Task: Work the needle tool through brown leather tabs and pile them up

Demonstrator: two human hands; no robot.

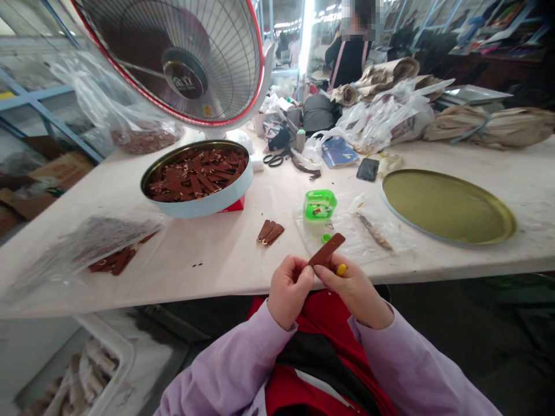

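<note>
Close to the table's front edge, my left hand and my right hand meet around a brown leather strap. Both hands are closed, with thumbs and fingers pinching its lower end; the strap tilts up to the right. A yellow-tipped tool pokes out between the fingers of my right hand, most of it hidden. Just beyond lie a few brown leather tabs with metal rings. A green plastic box and a small green cap rest on a clear plastic sheet.
At the left, a round tin full of brown tabs stands below a large fan. A plastic bag with more tabs lies nearer. On the right is a round metal lid. Scissors and a phone lie behind.
</note>
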